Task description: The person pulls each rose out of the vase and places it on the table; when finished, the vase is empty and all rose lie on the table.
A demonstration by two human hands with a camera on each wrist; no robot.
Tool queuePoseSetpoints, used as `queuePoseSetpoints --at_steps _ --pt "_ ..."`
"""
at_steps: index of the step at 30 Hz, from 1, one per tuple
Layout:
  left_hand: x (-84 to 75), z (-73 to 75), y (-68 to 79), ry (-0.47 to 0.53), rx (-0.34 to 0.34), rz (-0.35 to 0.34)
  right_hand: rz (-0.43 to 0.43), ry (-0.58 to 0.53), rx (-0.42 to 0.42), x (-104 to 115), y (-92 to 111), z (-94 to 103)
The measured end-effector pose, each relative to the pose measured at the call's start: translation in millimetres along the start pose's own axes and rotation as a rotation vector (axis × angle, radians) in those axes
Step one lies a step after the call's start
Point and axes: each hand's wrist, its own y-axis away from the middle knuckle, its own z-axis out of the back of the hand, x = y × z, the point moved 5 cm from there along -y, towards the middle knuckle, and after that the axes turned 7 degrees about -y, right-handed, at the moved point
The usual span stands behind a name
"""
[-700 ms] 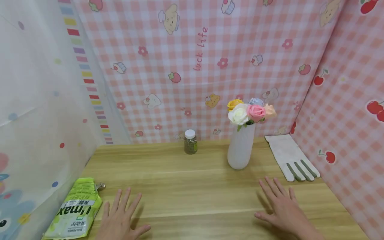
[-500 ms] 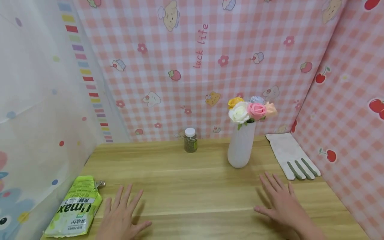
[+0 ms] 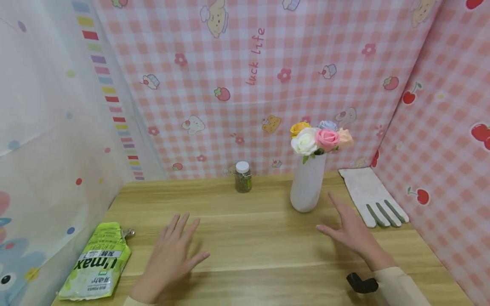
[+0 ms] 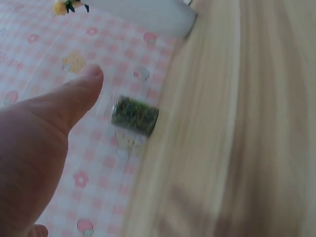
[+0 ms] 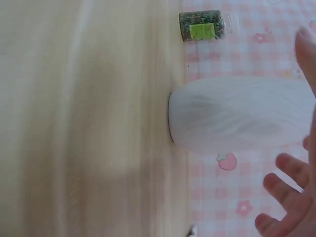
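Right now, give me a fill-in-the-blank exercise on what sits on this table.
1. The white vase holds ____.
2. The small jar has a ____ lid.
3. The right hand is open, nearest the ____.
4. The green packet lies beside the ____ hand.

Missing words: roses; white; vase; left

Table (image 3: 249, 246) layout: jar (image 3: 243, 177) stood at the back, vase (image 3: 307, 187) to its right, glove (image 3: 370, 199) farther right, pouch (image 3: 96, 263) front left.
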Motion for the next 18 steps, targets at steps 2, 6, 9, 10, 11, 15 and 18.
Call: queuePoseSetpoints --at_steps 2,6,9,10,11,15,18 --pt "-7.4 -0.1 -9.7 0.017 -0.035 -0.040 -0.060 -0.053 -0.021 -4.7 -10.6 0.5" --pt "-24.7 1.4 -30.5 0.079 -0.068 -0.099 -0.173 -0.161 -0.065 -13.9 -31.1 -0.9" --pt "-38.6 4.1 -46.1 0.168 -0.060 -0.110 -0.222 -0.227 -0.114 -20.3 -43.0 -5.3" --pt "-42.8 4.4 -51.1 0.203 -0.051 -0.106 -0.233 -0.243 -0.137 -22.4 -45.9 -7.3" --pt "-46.7 5.0 -56.3 0.248 -0.041 -0.096 -0.241 -0.266 -0.160 -24.7 -48.2 -9.8" --pt "-58.2 2.6 -77.3 0.371 0.005 -0.038 -0.263 -0.375 -0.257 -30.9 -50.2 -22.1" --pt "-64.2 -0.8 -94.3 0.410 0.036 -0.009 -0.291 -0.446 -0.314 -34.2 -46.0 -33.0"
